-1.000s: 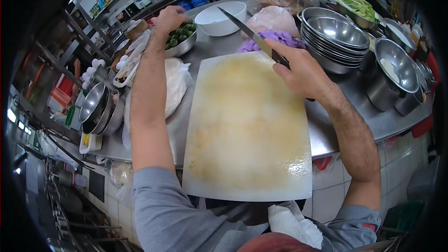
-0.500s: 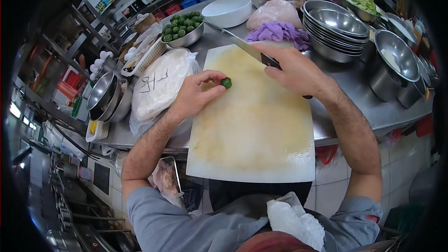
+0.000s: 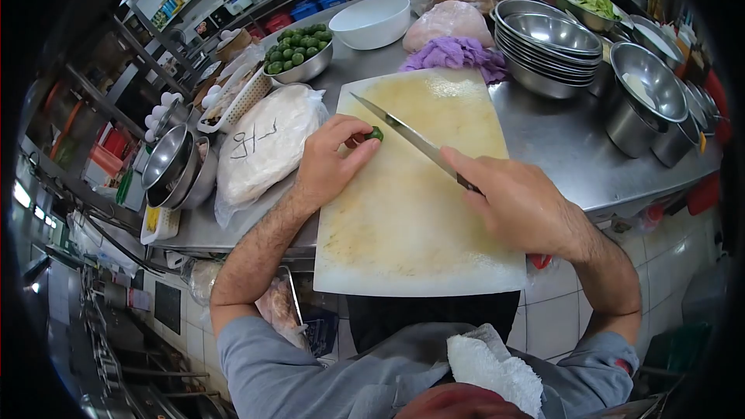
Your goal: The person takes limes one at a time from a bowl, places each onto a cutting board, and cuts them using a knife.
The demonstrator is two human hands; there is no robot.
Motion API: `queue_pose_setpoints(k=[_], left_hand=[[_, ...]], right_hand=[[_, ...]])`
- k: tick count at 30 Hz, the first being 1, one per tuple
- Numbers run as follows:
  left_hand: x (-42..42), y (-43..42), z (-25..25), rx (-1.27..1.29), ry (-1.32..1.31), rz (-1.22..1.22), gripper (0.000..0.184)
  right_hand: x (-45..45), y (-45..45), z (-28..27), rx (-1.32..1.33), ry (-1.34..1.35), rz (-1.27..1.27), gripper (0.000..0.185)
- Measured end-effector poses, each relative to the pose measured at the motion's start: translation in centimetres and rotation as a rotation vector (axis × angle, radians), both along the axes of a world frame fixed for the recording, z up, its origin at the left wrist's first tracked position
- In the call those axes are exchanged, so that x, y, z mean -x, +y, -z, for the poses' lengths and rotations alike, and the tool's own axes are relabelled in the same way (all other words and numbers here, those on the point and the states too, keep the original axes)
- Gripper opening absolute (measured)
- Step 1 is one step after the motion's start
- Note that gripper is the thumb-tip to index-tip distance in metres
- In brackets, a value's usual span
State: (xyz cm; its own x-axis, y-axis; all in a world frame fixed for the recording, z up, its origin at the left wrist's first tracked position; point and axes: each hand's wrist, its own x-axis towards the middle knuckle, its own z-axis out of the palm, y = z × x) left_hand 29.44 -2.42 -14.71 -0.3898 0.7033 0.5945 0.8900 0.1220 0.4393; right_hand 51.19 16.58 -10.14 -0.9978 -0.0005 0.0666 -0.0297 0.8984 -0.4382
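Observation:
A small green citrus fruit (image 3: pixel 375 133) is pinched between the thumb and fingers of my left hand (image 3: pixel 332 157), on the upper left part of the white cutting board (image 3: pixel 411 240). My right hand (image 3: pixel 521 200) is closed round the dark handle of a kitchen knife (image 3: pixel 411 136). The blade slants up and left over the board, passing just right of the fruit. Whether its edge touches the fruit I cannot tell. The board has yellowish stains and lies on the steel table.
Beyond the board stand a metal bowl of green citrus fruits (image 3: pixel 299 54), a white bowl (image 3: pixel 371 22), a purple cloth (image 3: pixel 454 57) and stacked steel bowls (image 3: pixel 552 46). A marked plastic-wrapped white package (image 3: pixel 268 143) lies left of the board. Steel pots (image 3: pixel 632 128) stand right.
My right hand has come down toward me with the knife, bringing the blade from above the board's far edge to beside the fruit. My left hand stays nearly in place.

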Motion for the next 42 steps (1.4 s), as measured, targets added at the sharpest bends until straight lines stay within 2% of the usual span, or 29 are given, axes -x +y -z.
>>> queue_pose_setpoints(k=[7, 23, 32, 42], left_hand=[[-0.4, 0.4, -0.2, 0.028, 0.109, -0.032, 0.02], [-0.6, 0.5, -0.1, 0.002, 0.078, -0.049, 0.018], [-0.7, 0.5, -0.3, 0.015, 0.082, -0.058, 0.018], [-0.5, 0.5, -0.2, 0.023, 0.102, -0.031, 0.019]], right_hand=[[-2.1, -0.5, 0.0, -0.03, 0.011, -0.008, 0.057], [-2.5, -0.1, -0.2, -0.045, 0.004, -0.114, 0.066], [1.4, -0.7, 0.8, -0.054, 0.051, -0.127, 0.056], [4.5, -0.6, 1.3, -0.024, 0.122, -0.165, 0.055]])
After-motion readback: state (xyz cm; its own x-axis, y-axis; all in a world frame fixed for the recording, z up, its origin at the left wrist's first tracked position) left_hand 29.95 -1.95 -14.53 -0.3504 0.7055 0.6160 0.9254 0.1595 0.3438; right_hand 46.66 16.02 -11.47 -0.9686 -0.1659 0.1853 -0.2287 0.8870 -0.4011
